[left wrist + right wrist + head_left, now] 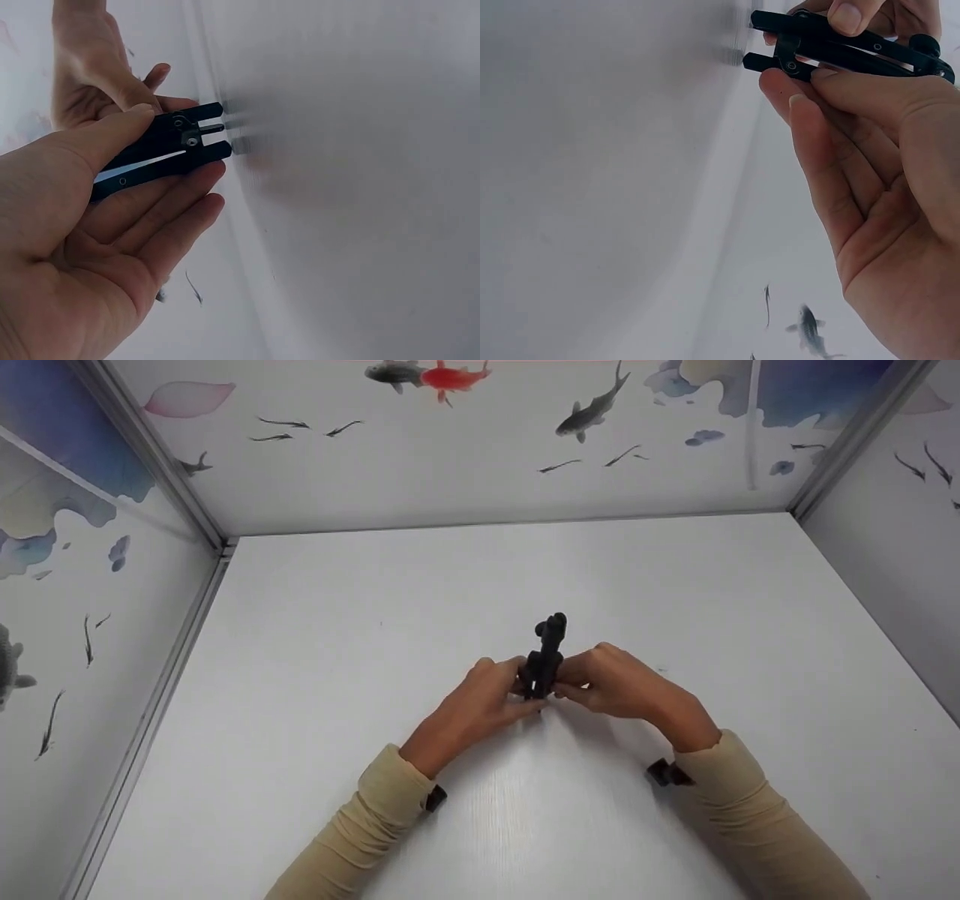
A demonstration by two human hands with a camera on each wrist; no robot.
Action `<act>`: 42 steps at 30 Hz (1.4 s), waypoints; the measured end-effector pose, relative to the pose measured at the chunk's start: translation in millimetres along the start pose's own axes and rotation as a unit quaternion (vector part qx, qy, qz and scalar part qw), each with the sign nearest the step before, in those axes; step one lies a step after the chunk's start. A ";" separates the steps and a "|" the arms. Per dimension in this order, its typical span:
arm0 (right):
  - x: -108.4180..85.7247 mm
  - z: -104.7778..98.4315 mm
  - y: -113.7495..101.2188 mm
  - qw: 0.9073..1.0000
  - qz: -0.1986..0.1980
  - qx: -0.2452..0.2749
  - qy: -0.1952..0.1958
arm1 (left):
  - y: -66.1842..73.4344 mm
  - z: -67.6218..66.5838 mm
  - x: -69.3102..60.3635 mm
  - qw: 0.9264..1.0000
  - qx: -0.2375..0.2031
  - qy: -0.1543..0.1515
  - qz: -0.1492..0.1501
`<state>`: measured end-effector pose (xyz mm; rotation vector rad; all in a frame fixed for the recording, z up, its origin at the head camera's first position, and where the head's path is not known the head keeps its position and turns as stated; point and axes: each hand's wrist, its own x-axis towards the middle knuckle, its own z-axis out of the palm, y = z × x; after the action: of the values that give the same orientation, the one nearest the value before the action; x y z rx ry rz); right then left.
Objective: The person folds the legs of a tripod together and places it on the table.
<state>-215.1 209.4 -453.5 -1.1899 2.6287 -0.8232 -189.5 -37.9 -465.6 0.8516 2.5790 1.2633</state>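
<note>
A small black tripod (pixel 551 639) stands nearly upright above the white table, its legs pointing down and close together. My left hand (pixel 480 697) grips one side of it, thumb on a leg and fingers behind. On the other side, my right hand (pixel 611 682) pinches a leg between thumb and forefinger. In the left wrist view, the tripod (pixel 199 155) shows narrow gaps between its legs and a small brace near the feet. The right wrist view shows the tripod's (pixel 889 49) round knob at the far end. Fingers hide part of the legs.
The white table (pixel 337 607) is bounded by a back wall (pixel 465 472) and side walls printed with fish. Metal rails (pixel 180 630) run along the left edge. Small black devices (pixel 435 798) sit under both sleeve cuffs.
</note>
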 end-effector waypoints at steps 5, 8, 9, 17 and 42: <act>-1.1 -0.8 0.0 1.000 0.018 -0.008 -0.007 | 10.5 -9.6 -6.6 0.999 0.007 0.010 -0.032; -0.5 2.3 1.3 0.999 0.026 -0.038 -0.006 | 18.7 -15.6 -7.9 0.997 0.010 0.079 0.010; -0.3 3.2 1.3 0.999 0.028 -0.046 -0.005 | 21.3 -17.3 -7.7 0.993 0.010 0.111 0.034; 2.1 8.0 0.2 0.998 0.018 -0.056 -0.005 | 29.0 -23.2 -5.7 0.954 0.008 0.245 0.171; -5.3 -10.7 6.2 1.000 0.019 -0.010 -0.016 | 45.3 -53.8 -14.8 0.950 -0.024 0.213 0.228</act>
<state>-219.3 221.1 -448.4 -1.1437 2.6318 -0.7671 -177.6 -60.6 -398.5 1.3542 2.7411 1.8016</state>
